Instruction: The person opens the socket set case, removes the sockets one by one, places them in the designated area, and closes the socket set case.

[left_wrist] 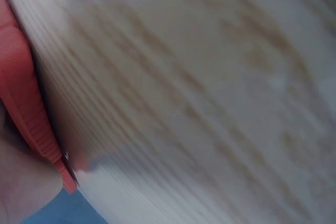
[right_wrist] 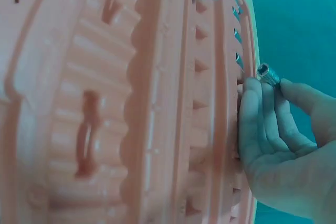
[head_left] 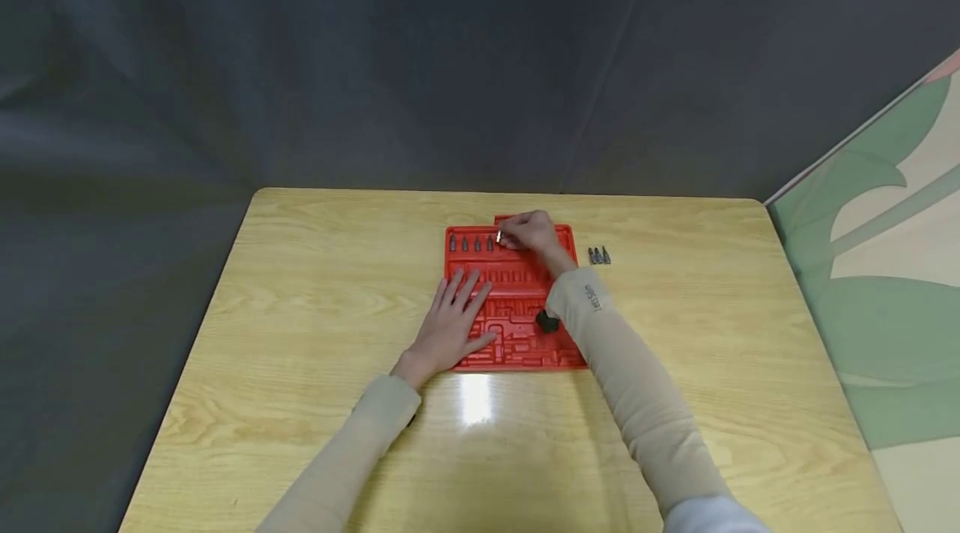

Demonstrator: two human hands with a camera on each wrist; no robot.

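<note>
Surface: wooden table, pale yellow grain, set before a dark grey curtain.
Bit: a small silver bit is pinched between the thumb and fingers of the right hand, over the far row of the red tray. Its hollow end is shown in the right wrist view, turned toward the tray's far edge; its long axis is seen to run slanted across the fingertips. In the head view only a bright speck of it is visible.
Right hand: fingers curled, closed around the bit, held at the tray's far edge near the middle.
Tray: long sides run left to right across the table; moulded slots are laid in rows along that length.
Seated bits: a row of dark bits is set upright in the far left slots, just left of the held bit.
Left hand: the left hand is laid flat on the tray's left half, fingers straight and spread, pointing away from the person.
Black piece: a black piece is seated in the tray's right part.
Loose bits: three small bits are laid on the table just right of the tray, apart from it.
Right side: a green and cream panel is seen beside the table.
</note>
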